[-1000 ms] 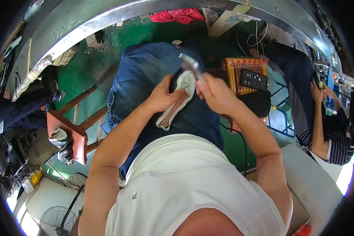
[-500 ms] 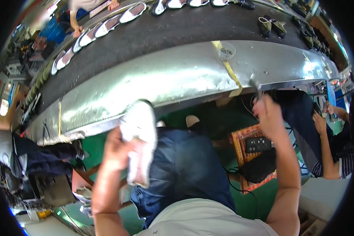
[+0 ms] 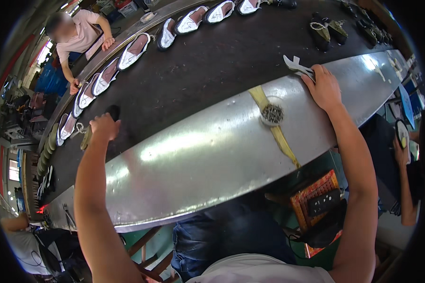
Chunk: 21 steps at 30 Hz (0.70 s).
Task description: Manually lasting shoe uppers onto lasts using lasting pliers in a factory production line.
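Dark rubber belt (image 3: 212,70); left hand (image 3: 104,128) grips dark shoe (image 3: 112,112).

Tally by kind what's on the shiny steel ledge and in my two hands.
Silver metal pliers, in the right hand: 1
Round dish of small nails: 1
Yellow tape strip: 1
Dark item in the left hand grip: 1
Total: 4

A single head-worn fisheye view looks steeply down and forward over the person's own lap onto the steel ledge (image 3: 189,155) and the dark conveyor belt (image 3: 208,61) beyond. It sits close above the ledge's near edge, and straight edges bow toward the rim.
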Available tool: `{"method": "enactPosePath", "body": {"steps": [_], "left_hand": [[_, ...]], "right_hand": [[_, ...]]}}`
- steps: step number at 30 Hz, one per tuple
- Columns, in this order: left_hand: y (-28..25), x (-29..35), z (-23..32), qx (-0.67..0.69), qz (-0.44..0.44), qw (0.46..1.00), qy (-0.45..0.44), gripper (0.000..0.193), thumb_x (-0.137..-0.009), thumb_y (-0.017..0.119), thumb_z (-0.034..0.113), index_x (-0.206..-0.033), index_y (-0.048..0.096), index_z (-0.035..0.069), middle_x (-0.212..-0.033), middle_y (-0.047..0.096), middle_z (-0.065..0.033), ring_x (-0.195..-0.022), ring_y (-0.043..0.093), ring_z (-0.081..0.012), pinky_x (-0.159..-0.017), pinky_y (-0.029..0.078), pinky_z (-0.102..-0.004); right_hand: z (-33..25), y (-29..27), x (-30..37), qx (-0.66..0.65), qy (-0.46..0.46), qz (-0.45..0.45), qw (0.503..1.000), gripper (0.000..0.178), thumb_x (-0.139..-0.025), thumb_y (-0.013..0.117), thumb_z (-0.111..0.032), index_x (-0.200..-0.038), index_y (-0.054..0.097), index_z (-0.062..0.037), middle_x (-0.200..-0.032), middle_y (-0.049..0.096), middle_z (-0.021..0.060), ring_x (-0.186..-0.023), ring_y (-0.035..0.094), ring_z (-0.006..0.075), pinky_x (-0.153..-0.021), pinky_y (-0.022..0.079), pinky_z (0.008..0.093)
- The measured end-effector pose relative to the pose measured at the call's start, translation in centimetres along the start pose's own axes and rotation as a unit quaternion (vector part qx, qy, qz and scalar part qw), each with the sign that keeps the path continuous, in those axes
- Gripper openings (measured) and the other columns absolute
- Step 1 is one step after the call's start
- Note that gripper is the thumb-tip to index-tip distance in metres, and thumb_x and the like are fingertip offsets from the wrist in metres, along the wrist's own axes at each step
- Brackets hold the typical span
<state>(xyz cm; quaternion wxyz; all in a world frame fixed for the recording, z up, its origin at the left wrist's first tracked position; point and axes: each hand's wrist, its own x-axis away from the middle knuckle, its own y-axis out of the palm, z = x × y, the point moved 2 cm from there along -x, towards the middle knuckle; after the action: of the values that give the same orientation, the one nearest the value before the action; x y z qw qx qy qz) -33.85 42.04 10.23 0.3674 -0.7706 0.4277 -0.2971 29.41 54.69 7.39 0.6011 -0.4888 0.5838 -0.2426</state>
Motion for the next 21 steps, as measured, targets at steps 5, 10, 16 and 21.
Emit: {"method": "enactPosePath", "body": {"steps": [5,10,16,21], "left_hand": [[-4.3,-10.3,6.4,0.204,0.114,0.969,0.075,0.055,-0.099,0.055,0.048,-0.143,0.055,0.015,-0.156,0.041,-0.0193,-0.143,0.041,-0.0368,-0.118,0.031,-0.0526],[-8.7,-21.6,19.8,0.460,0.190,0.864,0.078,0.087,-0.089,0.055,0.073,-0.157,0.039,0.020,-0.164,0.004,-0.0342,-0.154,0.013,-0.0436,-0.124,0.019,-0.0424],[-14.8,-30.0,24.4,0.556,0.153,0.817,-0.020,0.108,-0.072,0.059,0.088,-0.152,0.048,0.015,-0.164,0.011,-0.0327,-0.152,0.022,-0.0421,-0.123,0.022,-0.0438],[-15.7,-32.3,22.8,0.428,0.088,0.899,-0.034,0.102,-0.074,0.057,0.088,-0.132,0.066,0.006,-0.141,0.058,-0.0225,-0.135,0.050,-0.0375,-0.110,0.042,-0.0444]], "right_hand": [[-0.6,-0.2,-0.6,-0.023,0.012,-0.010,1.000,0.033,-0.093,0.068,-0.033,-0.104,0.060,-0.0030,-0.101,0.066,0.0177,-0.098,0.062,0.0401,-0.085,0.048,0.0483],[-0.2,0.2,-0.7,-0.041,0.034,-0.031,0.998,0.034,-0.090,0.070,-0.030,-0.107,0.060,-0.0027,-0.098,0.065,0.0167,-0.096,0.062,0.0386,-0.084,0.048,0.0466],[-0.2,0.5,-1.6,-0.031,0.035,-0.045,0.998,0.033,-0.087,0.073,-0.025,-0.107,0.059,-0.0022,-0.097,0.064,0.0163,-0.090,0.062,0.0374,-0.080,0.049,0.0451],[-1.1,1.4,-2.0,-0.055,0.043,-0.046,0.996,0.036,-0.088,0.073,-0.024,-0.110,0.059,-0.0005,-0.097,0.064,0.0194,-0.090,0.063,0.0388,-0.081,0.049,0.0447]]}}
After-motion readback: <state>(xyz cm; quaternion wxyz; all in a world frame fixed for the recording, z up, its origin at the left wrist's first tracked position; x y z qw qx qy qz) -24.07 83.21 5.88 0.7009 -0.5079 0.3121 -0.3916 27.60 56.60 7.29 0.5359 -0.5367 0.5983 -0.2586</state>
